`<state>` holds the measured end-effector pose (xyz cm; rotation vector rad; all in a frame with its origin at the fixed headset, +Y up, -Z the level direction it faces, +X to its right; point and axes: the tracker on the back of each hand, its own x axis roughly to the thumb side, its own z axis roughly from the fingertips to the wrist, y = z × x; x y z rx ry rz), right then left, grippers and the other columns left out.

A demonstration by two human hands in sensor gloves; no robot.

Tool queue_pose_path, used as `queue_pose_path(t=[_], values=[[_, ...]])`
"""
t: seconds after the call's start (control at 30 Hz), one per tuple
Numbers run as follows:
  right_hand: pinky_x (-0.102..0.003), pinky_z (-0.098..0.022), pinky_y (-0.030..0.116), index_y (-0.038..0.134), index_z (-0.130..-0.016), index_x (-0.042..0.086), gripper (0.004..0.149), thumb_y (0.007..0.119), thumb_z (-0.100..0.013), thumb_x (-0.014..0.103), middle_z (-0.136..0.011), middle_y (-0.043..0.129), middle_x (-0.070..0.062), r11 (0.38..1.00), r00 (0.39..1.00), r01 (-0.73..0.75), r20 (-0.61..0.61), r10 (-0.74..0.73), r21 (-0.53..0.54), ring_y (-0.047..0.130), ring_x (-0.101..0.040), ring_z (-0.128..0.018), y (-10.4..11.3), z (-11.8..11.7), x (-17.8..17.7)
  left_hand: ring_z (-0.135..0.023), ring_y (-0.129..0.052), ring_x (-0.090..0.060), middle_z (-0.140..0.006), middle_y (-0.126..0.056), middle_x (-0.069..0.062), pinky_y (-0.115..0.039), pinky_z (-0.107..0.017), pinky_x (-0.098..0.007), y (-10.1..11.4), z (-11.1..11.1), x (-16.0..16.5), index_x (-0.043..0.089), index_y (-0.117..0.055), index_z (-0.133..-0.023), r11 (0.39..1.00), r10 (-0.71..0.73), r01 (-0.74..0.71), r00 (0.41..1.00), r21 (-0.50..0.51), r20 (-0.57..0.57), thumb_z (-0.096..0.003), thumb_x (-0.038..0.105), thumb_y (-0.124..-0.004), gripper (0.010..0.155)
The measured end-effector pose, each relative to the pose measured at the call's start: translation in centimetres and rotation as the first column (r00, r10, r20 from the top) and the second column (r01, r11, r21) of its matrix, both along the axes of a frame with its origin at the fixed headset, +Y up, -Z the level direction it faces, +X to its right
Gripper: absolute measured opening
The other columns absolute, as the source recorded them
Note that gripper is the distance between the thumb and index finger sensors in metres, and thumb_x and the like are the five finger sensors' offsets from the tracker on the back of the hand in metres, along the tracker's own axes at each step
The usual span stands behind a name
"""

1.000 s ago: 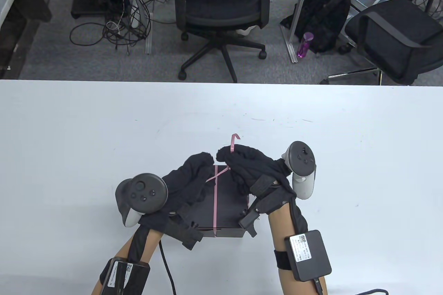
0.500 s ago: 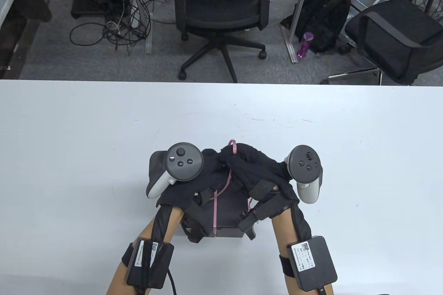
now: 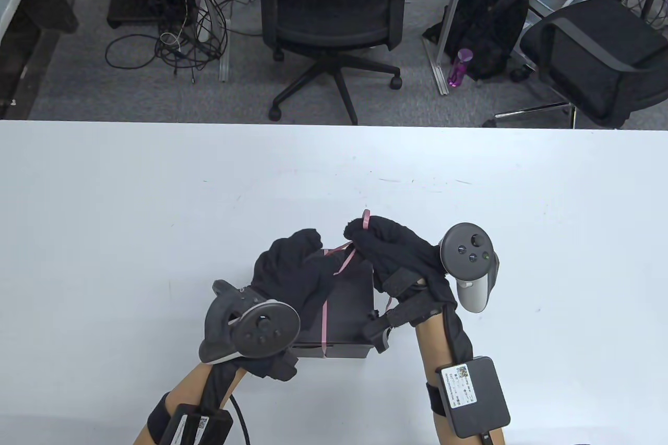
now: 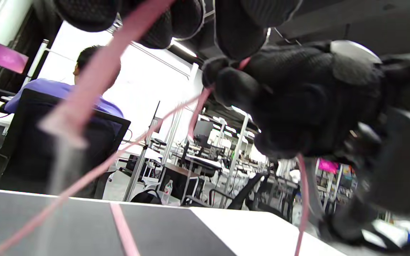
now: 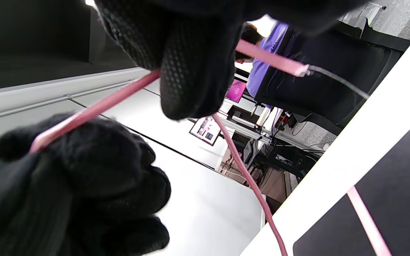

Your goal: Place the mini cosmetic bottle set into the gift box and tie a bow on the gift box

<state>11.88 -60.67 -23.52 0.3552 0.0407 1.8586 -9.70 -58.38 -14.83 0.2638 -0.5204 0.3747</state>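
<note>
The black gift box (image 3: 349, 309) lies shut near the table's front edge, with a pink ribbon (image 3: 324, 325) running lengthwise over its lid. Both gloved hands hover over its far end. My right hand (image 3: 357, 228) pinches a small ribbon loop that sticks up above its fingertips (image 5: 190, 71). My left hand (image 3: 305, 245) holds another strand of the ribbon (image 4: 94, 71), stretched taut between the two hands (image 5: 94, 108). The box lid (image 4: 176, 231) lies just below them. The bottles are not visible.
The white table (image 3: 130, 215) stretches wide on both sides of the box. Beyond its far edge stand an office chair (image 3: 334, 12), a backpack (image 3: 490, 22) and a second chair (image 3: 595, 53). A cable (image 3: 242, 419) trails from my left forearm.
My left hand has rolled over and drawn back, its tracker swinging from above the box to the front left. My right hand shifted slightly right, still pinching the ribbon loop.
</note>
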Motion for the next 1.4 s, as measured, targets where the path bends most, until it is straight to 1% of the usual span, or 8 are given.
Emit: queue_pose_path(t=[0.2, 0.37, 0.5, 0.67, 0.77, 0.93, 1.07, 1.4], values=[[-0.023, -0.009, 0.086, 0.09, -0.081, 0.003, 0.037, 0.085, -0.052, 0.026, -0.059, 0.101, -0.013, 0.999, 0.999, -0.013, -0.031, 0.015, 0.051, 0.085, -0.001, -0.007, 0.7, 0.1, 0.9, -0.101, -0.073, -0.047, -0.117, -0.059, -0.018, -0.066, -0.07, -0.069, -0.9, -1.7, -1.4, 0.025, -0.056, -0.115, 0.978, 0.087, -0.085, 0.996, -0.191, 0.002, -0.0506, 0.07, -0.053, 0.079], [-0.023, -0.01, 0.086, 0.09, -0.081, 0.005, 0.036, 0.085, -0.052, 0.026, -0.059, 0.1, -0.013, 0.995, 0.999, 0.022, -0.04, -0.018, 0.095, 0.085, -0.001, -0.008, 1.3, 0.4, 0.9, -0.105, -0.069, -0.052, -0.118, -0.058, -0.023, -0.062, -0.071, -0.072, -3.5, -5.9, -2.3, 0.019, -0.047, -0.118, 0.783, 0.468, -0.43, 0.883, -0.45, -0.029, -0.0569, 0.059, -0.044, 0.074], [-0.024, -0.011, 0.086, 0.089, -0.082, 0.006, 0.036, 0.085, -0.052, 0.026, -0.06, 0.1, -0.012, 0.991, 1.0, 0.009, -0.023, -0.006, 0.137, 0.085, -0.001, -0.008, 1.9, 0.4, 1.0, -0.097, -0.084, -0.042, -0.115, -0.065, -0.019, -0.067, -0.071, -0.065, -5.4, -7.9, -2.8, 0.02, -0.041, -0.12, 0.651, 0.531, -0.45, 0.845, -0.611, -0.056, -0.058, 0.06, -0.04, 0.074], [-0.024, -0.011, 0.086, 0.089, -0.083, 0.007, 0.036, 0.084, -0.052, 0.024, -0.062, 0.099, -0.012, 0.984, 0.999, -0.046, 0.013, 0.044, 0.171, 0.085, -0.002, -0.008, 2.1, 0.2, 0.8, -0.022, -0.101, -0.005, -0.081, -0.096, -0.004, -0.091, -0.031, -0.032, -5.5, -9.0, -3.4, 0.018, -0.068, -0.107, 0.673, 0.427, -0.409, 0.895, -0.617, -0.127, -0.061, 0.045, -0.061, 0.054], [-0.024, -0.011, 0.086, 0.088, -0.083, 0.007, 0.036, 0.083, -0.052, 0.024, -0.063, 0.099, -0.012, 0.981, 0.996, -0.083, 0.043, 0.076, 0.174, 0.085, -0.002, -0.009, 1.8, 0.1, 0.3, -0.021, -0.099, -0.002, -0.085, -0.095, -0.003, -0.091, -0.03, -0.03, -5.7, -9.4, -3.4, 0.025, -0.071, -0.106, 0.573, 0.431, -0.301, 0.902, -0.762, -0.031, -0.0591, 0.038, -0.071, 0.049], [-0.024, -0.011, 0.086, 0.087, -0.084, 0.007, 0.036, 0.082, -0.053, 0.024, -0.064, 0.099, -0.012, 0.983, 0.996, -0.084, 0.051, 0.077, 0.164, 0.085, -0.002, -0.009, 1.2, -0.1, -1.1, -0.046, -0.101, -0.007, -0.111, -0.074, -0.011, -0.089, -0.047, -0.035, -6.0, -9.5, -2.7, 0.024, -0.055, -0.117, 0.478, 0.515, -0.165, 0.848, -0.863, 0.123, -0.0534, 0.045, -0.081, 0.072], [-0.025, -0.013, 0.086, 0.086, -0.086, 0.007, 0.036, 0.081, -0.054, 0.024, -0.066, 0.098, -0.011, 0.983, 0.995, -0.098, 0.029, 0.095, 0.157, 0.085, -0.002, -0.011, 0.8, -0.2, -2.1, -0.088, -0.09, -0.027, -0.12, -0.056, -0.017, -0.08, -0.064, -0.048, -6.0, -9.2, -2.1, 0.024, -0.054, -0.118, 0.496, 0.501, -0.172, 0.857, -0.851, 0.119, -0.051, 0.053, -0.08, 0.078], [-0.026, -0.015, 0.086, 0.083, -0.088, 0.006, 0.037, 0.078, -0.055, 0.023, -0.068, 0.096, -0.011, 0.978, 0.993, -0.114, 0.049, 0.107, 0.172, 0.086, -0.002, -0.012, 0.2, 0.4, -2.7, -0.094, -0.081, -0.042, -0.115, -0.062, -0.018, -0.072, -0.067, -0.06, -6.2, -7.8, -1.2, 0.026, -0.072, -0.101, 0.686, 0.437, -0.374, 0.898, -0.624, -0.058, -0.0593, 0.05, -0.069, 0.049]])
